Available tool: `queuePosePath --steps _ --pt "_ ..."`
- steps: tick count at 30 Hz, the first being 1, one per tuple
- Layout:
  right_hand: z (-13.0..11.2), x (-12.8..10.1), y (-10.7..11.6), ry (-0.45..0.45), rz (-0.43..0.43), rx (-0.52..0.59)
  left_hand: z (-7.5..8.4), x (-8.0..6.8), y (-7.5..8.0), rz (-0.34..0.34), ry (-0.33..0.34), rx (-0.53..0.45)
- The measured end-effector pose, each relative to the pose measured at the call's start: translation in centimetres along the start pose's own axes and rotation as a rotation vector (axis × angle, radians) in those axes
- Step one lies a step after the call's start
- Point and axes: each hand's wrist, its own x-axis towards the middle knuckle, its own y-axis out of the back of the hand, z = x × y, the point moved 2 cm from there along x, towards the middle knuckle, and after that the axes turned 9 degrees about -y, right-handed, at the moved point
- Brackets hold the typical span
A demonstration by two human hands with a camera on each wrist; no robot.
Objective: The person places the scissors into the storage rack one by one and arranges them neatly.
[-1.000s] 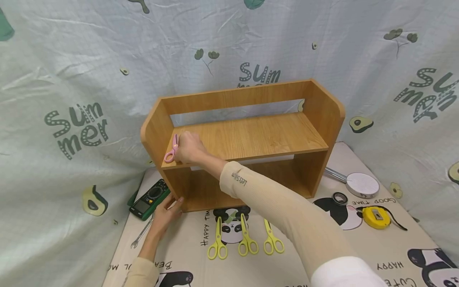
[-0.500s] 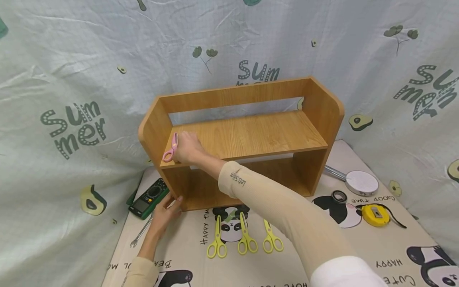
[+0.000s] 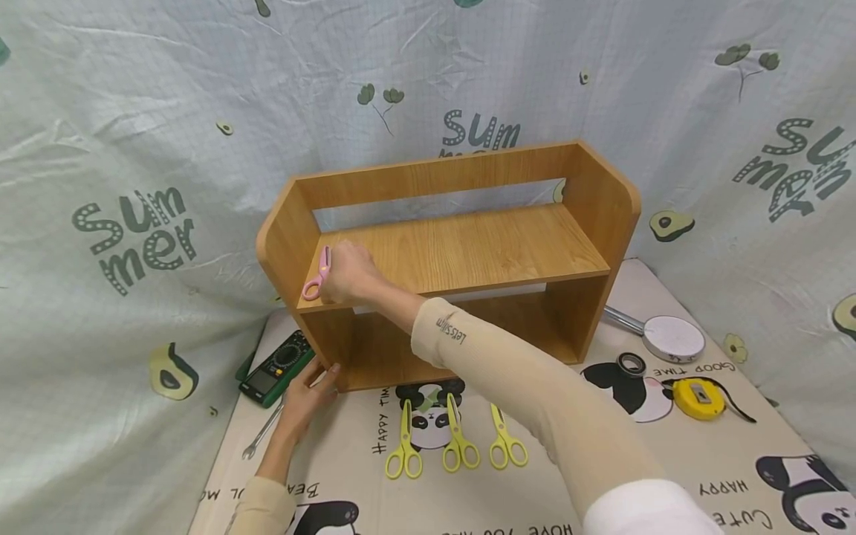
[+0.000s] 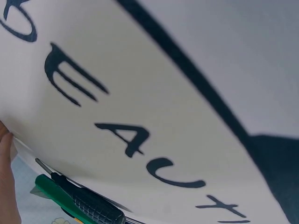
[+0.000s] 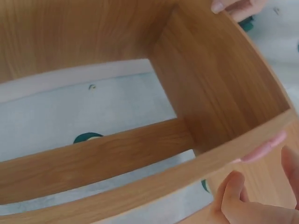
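Pink scissors [image 3: 316, 276] lie near the left end of the upper board of a wooden shelf [image 3: 435, 256]. Close beside them on that board is my right hand [image 3: 351, 271]; the right wrist view shows bent fingers and a gap to the other digit, with the pink handles [image 5: 261, 150] beyond, partly hidden by the board's front edge. Contact with the scissors cannot be made out. At the lower left corner, my left hand [image 3: 310, 390] grips the shelf's side panel, thumb on its front edge. In the left wrist view that hand [image 4: 5, 186] barely shows.
Yellow scissors [image 3: 404, 449], more yellow scissors [image 3: 460, 446] and a third yellow pair [image 3: 506, 442] lie before the shelf. Left stand a green multimeter [image 3: 276, 370] and a wrench [image 3: 262, 435]. Right lie a round-headed tool [image 3: 672, 338], a tape roll [image 3: 631, 364] and a yellow tape measure [image 3: 698, 397].
The head view has tilted slightly, so everything sits a little higher in it. Both hands, the pink scissors and the shelf keep nearly the same places relative to each other.
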Motion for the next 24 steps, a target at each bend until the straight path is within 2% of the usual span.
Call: queuePosePath --steps 3,7,13,18,24 --pt "0.1 -0.7 1.1 0.025 -0.02 0.134 -0.1 0.1 0.0 0.003 0.008 0.016" --pt "0.8 -2.7 3.0 0.113 -0.012 0.315 -0.1 0.2 -0.1 0.003 0.011 0.029" --pt "4.0 -6.5 4.1 0.222 0.019 0.512 0.0 0.2 0.0 -0.009 0.016 0.033" --pt "7.7 -10.2 2.5 0.238 0.004 0.651 0.1 0.1 0.2 -0.015 0.01 0.04" --pt "12.2 -13.3 -2.0 0.149 -0.068 0.782 -0.1 0.0 0.2 -0.01 0.017 0.01"
